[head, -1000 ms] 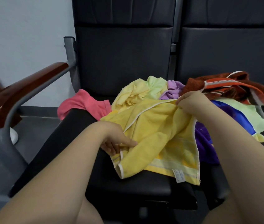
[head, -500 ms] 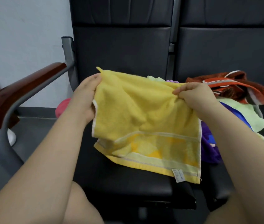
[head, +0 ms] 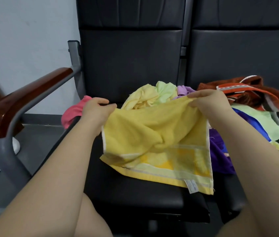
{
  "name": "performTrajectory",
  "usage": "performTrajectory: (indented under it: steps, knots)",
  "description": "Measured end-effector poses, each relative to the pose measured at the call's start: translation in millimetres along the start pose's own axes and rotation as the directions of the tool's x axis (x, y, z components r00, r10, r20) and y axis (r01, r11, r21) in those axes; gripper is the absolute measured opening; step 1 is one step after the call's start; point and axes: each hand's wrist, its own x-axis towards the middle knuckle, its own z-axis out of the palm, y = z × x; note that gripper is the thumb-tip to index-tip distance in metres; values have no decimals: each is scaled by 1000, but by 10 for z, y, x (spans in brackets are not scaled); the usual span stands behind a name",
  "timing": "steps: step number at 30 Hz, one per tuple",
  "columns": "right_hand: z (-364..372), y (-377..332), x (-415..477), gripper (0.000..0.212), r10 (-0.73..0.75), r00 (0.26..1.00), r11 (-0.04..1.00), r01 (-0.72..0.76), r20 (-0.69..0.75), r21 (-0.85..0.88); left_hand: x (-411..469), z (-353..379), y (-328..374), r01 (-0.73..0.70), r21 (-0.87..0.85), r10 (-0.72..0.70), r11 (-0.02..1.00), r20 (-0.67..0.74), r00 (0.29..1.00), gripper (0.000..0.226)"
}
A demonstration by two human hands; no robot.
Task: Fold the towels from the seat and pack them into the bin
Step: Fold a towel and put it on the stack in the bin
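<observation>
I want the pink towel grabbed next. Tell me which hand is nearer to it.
Left. The left hand grips the yellow towel right beside the pink towel; the right hand grips that towel's far corner, well off.

Wooden armrest [head: 24, 98]; pale wall [head: 24, 40]

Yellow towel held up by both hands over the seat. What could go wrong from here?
1. The yellow towel is bunched mid-span, so a fold made now may come out crooked.
2. Its lower edge and label drape near the seat front; it could slide off if either grip loosens.
3. The right hand works close to the loose towel pile and may snag it.
</observation>
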Motion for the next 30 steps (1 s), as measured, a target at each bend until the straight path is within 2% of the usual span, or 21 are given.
performTrajectory:
  steps: [3, 5, 9, 14, 17, 21, 24, 30]
  knots:
    - [-32, -36, -44, 36, -36, 999, 988, 40, -27, 148, -10, -97, 96, -35, -221, 20, 975, -70, 997, 32]
    - [-55, -68, -76, 34, -55, 997, 977, 66, -63, 202, -47, -167, 158, -45, -282, 27, 958, -68, 997, 32]
    - [-202, -153, -120, 35, -64, 988, 949, 105, -142, 296, -76, -318, 285, -164, -151, 135, 975, -186, 973, 37]
    - [-446, -453, -168, 36, -152, 969, 923, 210, -197, 323, -26, -638, 801, -344, -68, 320, 937, -237, 917, 32]
    - [-535, -706, -174, 39, -203, 955, 902, 268, -215, 339, -21, -824, 1167, -429, -106, 392, 897, -259, 883, 28]
    - [-773, -1073, -81, 40, -180, 969, 854, 239, -169, 462, -6, -999, 1520, -526, -94, 486, 845, -274, 830, 28]
    - [-939, -1290, -32, 45, -172, 980, 823, 201, -103, 532, 11, -1110, 1674, -519, -138, 470, 843, -277, 838, 26]
    - [-1089, -1485, -80, 44, -204, 976, 808, 212, -77, 549, -47, -1248, 1766, -427, -268, 405, 864, -135, 904, 37]
